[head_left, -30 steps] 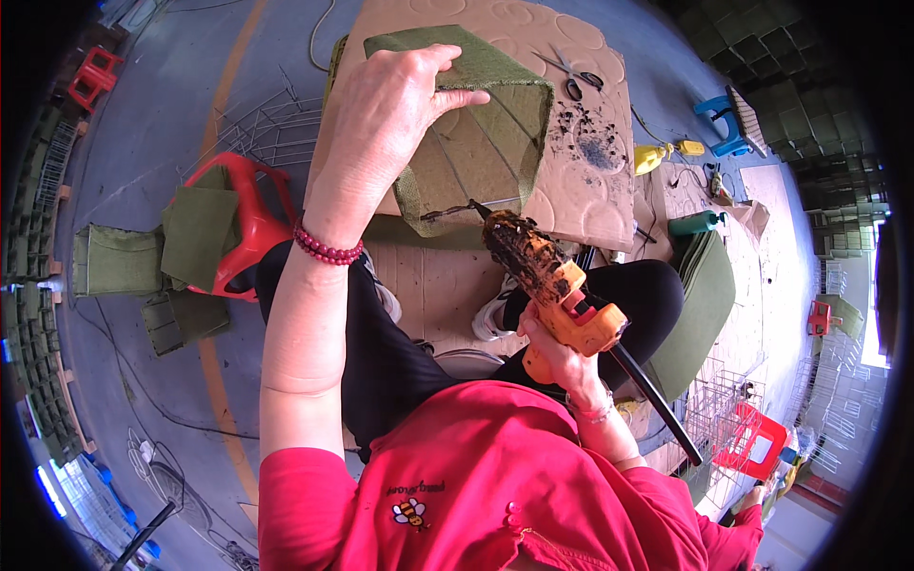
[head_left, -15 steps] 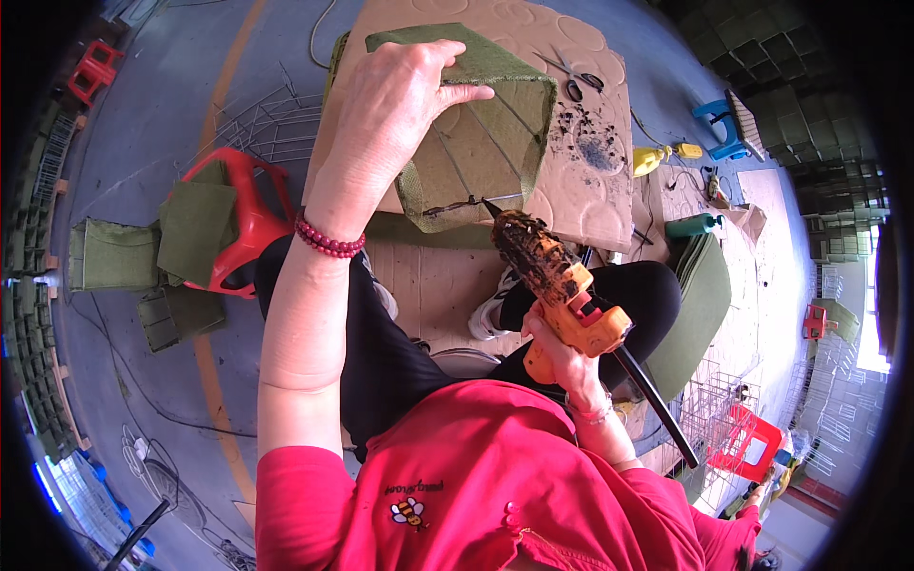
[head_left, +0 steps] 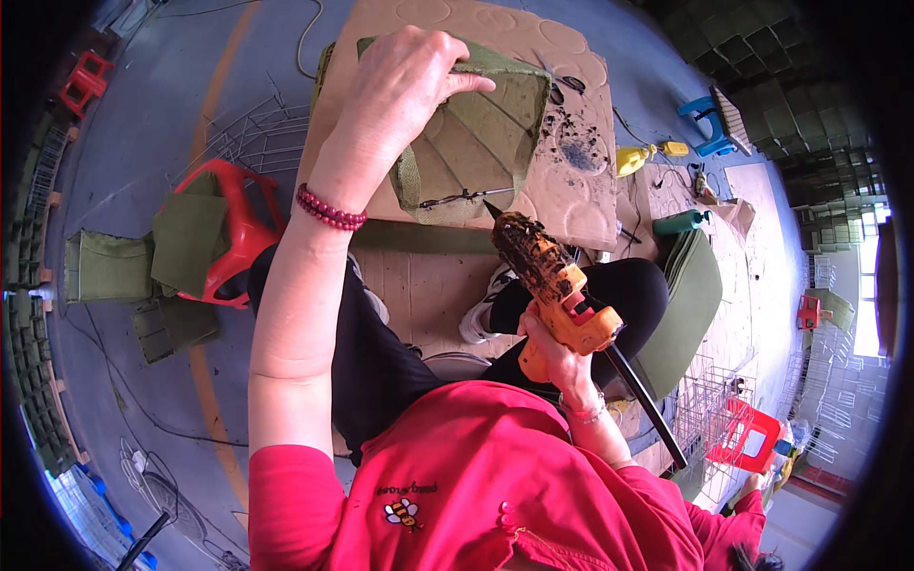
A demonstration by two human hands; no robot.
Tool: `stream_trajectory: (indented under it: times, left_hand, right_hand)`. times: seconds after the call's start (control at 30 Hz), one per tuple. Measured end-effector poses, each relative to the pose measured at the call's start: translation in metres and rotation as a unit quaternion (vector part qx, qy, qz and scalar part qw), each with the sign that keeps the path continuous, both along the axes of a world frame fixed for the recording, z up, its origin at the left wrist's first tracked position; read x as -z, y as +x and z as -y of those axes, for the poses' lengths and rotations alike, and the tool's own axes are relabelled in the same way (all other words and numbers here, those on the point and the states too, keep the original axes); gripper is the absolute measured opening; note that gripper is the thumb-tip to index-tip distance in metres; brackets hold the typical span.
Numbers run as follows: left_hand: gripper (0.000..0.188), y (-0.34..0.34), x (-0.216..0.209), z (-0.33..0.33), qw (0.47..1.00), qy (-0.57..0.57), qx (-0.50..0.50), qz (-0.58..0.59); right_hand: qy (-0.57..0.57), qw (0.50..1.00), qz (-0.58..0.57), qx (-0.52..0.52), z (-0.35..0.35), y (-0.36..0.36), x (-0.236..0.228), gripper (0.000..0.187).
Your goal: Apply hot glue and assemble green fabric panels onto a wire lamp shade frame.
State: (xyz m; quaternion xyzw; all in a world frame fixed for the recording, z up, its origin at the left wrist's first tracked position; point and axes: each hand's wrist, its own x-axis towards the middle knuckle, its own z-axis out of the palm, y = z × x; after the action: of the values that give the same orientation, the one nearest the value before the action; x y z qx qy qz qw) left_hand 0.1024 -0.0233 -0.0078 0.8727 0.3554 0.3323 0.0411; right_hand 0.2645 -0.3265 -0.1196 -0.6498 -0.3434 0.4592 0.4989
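Observation:
A green fabric piece shaped like an open box [head_left: 481, 157] rests on the cardboard work surface [head_left: 576, 214] in front of me. Thin straight lines cross its inner face, and a dark streak [head_left: 443, 201] runs along its near edge. My left hand [head_left: 405, 86] pinches the far rim between thumb and fingers. In my right hand [head_left: 562, 360] is an orange glue gun [head_left: 576, 319], its front crusted with dark residue. A long black glue stick [head_left: 649, 409] sticks out of its back. The nozzle points at the near edge, close to the streak; whether they touch I cannot tell.
Scissors [head_left: 569, 83] and dark crumbs [head_left: 579, 152] lie on the cardboard's right side. A red stool [head_left: 257, 200] with green fabric pieces stands left. Stacked green panels [head_left: 690, 309], a green bottle [head_left: 681, 223] and a wire rack [head_left: 709, 404] are at right. A person's sleeve [head_left: 738, 533] shows lower right.
The left fingers have drawn closer to the thumb, and the fabric's far panel has tipped. The glue gun stays in the right hand, nearly still. The whole view has shifted slightly.

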Motion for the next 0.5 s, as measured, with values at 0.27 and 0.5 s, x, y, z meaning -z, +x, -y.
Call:
stream_trajectory:
  times: [0.27, 0.5]
  left_hand:
    - [0.039, 0.030, -0.003, -0.002, 0.990, 0.115, 0.076, -0.019]
    - [0.042, 0.032, 0.005, -0.006, 0.990, 0.122, 0.075, 0.004]
  right_hand:
    - [0.033, 0.999, 0.002, -0.005, -0.001, 0.000, 0.003, 0.021]
    - [0.058, 0.991, 0.106, -0.049, 0.002, 0.003, 0.014, 0.019]
